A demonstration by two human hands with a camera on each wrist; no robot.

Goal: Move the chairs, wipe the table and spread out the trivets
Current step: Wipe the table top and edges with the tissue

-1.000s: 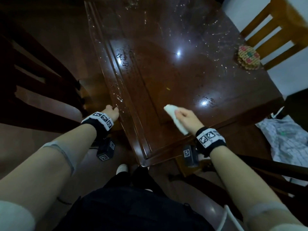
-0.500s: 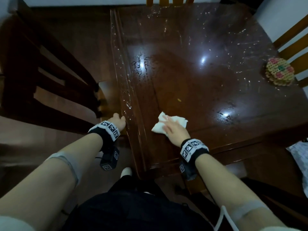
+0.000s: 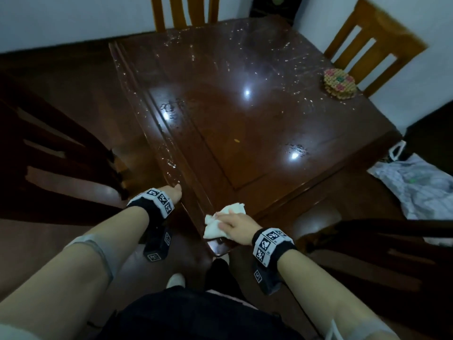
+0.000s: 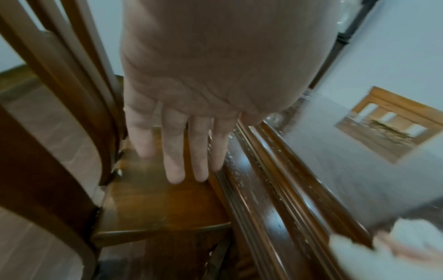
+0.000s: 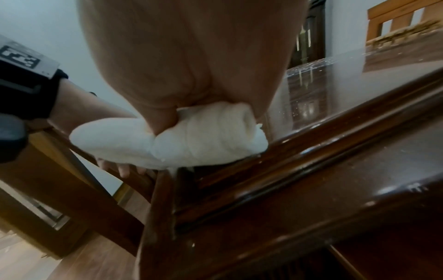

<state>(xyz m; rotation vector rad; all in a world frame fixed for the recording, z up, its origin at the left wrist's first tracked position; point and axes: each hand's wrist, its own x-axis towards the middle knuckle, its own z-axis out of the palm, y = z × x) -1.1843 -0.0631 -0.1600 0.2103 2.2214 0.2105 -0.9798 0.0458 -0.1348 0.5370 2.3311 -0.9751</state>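
Note:
A dark wooden table (image 3: 245, 131) with a glossy top fills the head view. My right hand (image 3: 230, 223) grips a bunched white cloth (image 3: 235, 208) and presses it on the table's near corner; in the right wrist view the cloth (image 5: 191, 136) bulges under the palm. My left hand (image 3: 175, 191) rests at the table's left edge, its fingers (image 4: 176, 166) straight and hanging over a dark chair's seat (image 4: 155, 208). A stack of beaded trivets (image 3: 339, 83) sits at the far right edge.
A dark chair (image 3: 61, 155) stands left of the table and another (image 3: 380, 241) at the near right. Light wooden chairs stand at the back (image 3: 186, 11) and at the far right (image 3: 367, 38). A pale bag (image 3: 416, 187) lies on the floor at the right.
My right hand has drawn the cloth back from the table's near middle to the near corner. The left hand has stayed at the left edge. The head view has tilted up.

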